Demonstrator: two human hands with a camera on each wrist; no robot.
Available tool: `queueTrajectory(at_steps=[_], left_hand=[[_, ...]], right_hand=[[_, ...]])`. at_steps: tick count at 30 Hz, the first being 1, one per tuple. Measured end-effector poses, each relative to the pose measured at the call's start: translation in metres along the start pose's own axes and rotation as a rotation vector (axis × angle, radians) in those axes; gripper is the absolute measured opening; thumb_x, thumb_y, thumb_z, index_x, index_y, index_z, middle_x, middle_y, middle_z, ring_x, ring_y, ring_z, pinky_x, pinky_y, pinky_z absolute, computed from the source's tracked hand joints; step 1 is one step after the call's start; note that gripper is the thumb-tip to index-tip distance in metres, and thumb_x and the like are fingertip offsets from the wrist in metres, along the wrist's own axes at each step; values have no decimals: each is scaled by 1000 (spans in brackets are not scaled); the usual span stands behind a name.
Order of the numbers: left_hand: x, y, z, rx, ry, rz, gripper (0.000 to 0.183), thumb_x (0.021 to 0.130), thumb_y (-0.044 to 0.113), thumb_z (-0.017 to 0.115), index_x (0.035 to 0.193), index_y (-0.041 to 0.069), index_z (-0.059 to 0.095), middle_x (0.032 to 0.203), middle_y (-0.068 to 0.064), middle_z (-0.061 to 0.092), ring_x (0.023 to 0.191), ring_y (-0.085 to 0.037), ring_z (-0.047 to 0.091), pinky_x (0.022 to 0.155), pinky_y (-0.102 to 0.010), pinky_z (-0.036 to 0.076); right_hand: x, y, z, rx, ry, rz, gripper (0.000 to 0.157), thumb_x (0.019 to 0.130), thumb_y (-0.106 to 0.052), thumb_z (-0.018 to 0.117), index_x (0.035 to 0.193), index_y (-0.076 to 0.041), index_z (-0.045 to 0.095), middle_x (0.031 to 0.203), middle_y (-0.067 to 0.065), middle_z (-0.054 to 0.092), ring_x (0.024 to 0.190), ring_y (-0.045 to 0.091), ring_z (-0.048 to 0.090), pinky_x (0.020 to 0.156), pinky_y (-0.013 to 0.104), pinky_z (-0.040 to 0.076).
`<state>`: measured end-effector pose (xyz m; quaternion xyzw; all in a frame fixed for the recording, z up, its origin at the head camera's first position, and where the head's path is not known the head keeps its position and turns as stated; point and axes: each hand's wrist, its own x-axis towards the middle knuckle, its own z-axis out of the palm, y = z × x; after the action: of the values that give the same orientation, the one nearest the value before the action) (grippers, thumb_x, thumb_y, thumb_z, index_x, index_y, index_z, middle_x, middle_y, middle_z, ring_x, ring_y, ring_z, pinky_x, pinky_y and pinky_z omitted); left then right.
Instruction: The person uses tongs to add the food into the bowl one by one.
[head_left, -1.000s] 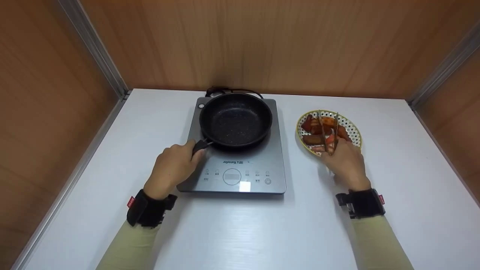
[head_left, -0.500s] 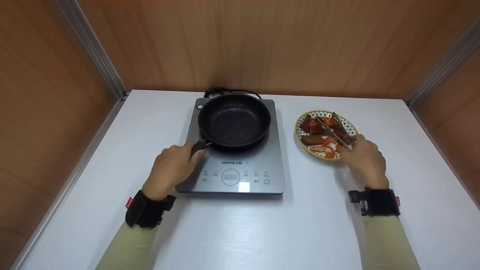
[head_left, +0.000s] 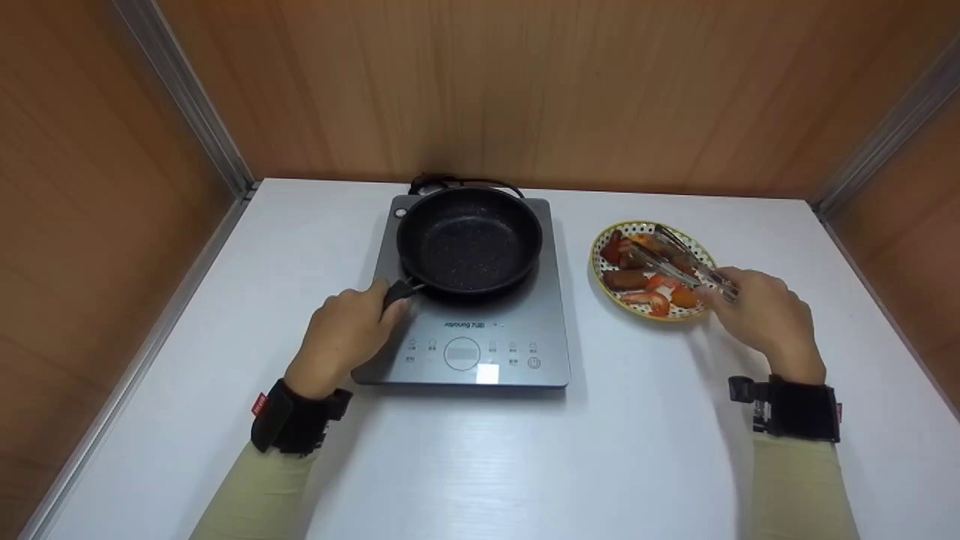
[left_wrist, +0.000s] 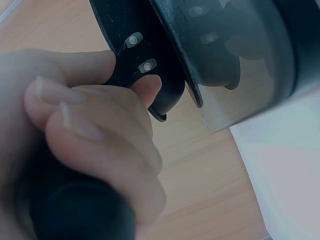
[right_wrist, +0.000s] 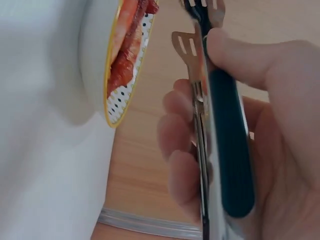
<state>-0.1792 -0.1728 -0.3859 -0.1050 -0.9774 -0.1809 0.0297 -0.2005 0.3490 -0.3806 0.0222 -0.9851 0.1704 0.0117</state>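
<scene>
A black frying pan [head_left: 469,240] sits on a silver induction cooker [head_left: 517,337]. My left hand [head_left: 345,334] holds the pan by its handle [head_left: 397,291], with fingers curled round the black grip in the left wrist view. To the right, my right hand [head_left: 765,315] grips metal tongs [head_left: 690,259] with slotted heads and a dark teal grip [right_wrist: 230,145]. The two tong arms stand apart, slanting over a dotted plate [head_left: 702,259]. On the plate lie brown pieces of food [head_left: 625,280] and red tomato-like slices [head_left: 652,301]. Nothing is seen pinched in the tongs.
Behind the cooker a black cord [head_left: 491,181] runs along the back of the white table [head_left: 480,457]. Wooden panels [head_left: 480,90] rise at the back and both sides, joined by metal corner rails [head_left: 184,97].
My right hand has moved right, drawing the tongs back from the middle of the plate and turning them so their tips slant up-left. The left hand and pan stay put.
</scene>
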Motion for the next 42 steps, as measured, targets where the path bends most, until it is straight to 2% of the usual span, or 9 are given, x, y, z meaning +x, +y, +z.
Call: queueTrajectory(at_steps=[5,10,13,18,23,27,34,42], left_hand=[[0,-1,0,-9,-2,-1,30,110,32,60,99,4,58,71,-12,57,60,-26,52,52,-38,37],[1,-1,2,-21,-5,9,30,110,32,60,100,4,58,72,-12,57,61,-26,51,53,-38,37],[2,-2,2,-24,-13,6,30,110,32,60,101,4,58,72,-12,57,62,-26,52,53,-38,38],[2,-1,0,-31,-26,5,30,110,32,59,100,4,57,73,-12,57,62,-26,52,54,-38,38],[3,-1,-1,-29,-32,-2,31,110,33,59,99,5,57,72,-11,56,63,-26,52,54,-37,37],[3,0,-2,-17,-22,4,31,110,32,60,98,4,57,71,-10,56,62,-26,52,54,-37,37],[2,-1,-2,-27,-36,-4,30,110,32,60,102,4,58,73,-12,57,64,-27,52,55,-39,38],[1,-1,-2,-31,-33,-1,29,110,32,60,101,5,58,74,-12,58,64,-27,53,55,-39,39]], right_hand=[[-3,3,-6,-21,-41,-31,62,104,-43,68,147,-1,59,114,24,66,101,41,61,72,55,48],[-3,4,-5,-36,-86,-35,59,103,-35,71,149,-1,57,109,22,63,96,37,56,69,49,44],[-1,2,-1,-39,-101,-36,56,102,-30,73,148,-2,59,106,20,62,93,36,55,68,48,43],[3,-2,8,-62,-77,-40,54,101,-24,74,147,-1,59,109,24,63,92,38,57,71,55,46],[7,-4,18,-96,-29,-53,51,102,-22,72,147,0,59,115,31,63,100,48,61,83,67,46],[8,-7,24,-103,-17,-55,50,104,-24,70,147,0,59,121,34,62,111,57,59,87,70,44],[10,-11,28,-60,-62,-50,48,107,-27,66,149,-4,58,131,34,61,122,56,57,88,70,46],[10,-8,29,-2,-148,0,57,111,-36,58,157,-2,48,148,36,52,136,60,46,100,76,41]])
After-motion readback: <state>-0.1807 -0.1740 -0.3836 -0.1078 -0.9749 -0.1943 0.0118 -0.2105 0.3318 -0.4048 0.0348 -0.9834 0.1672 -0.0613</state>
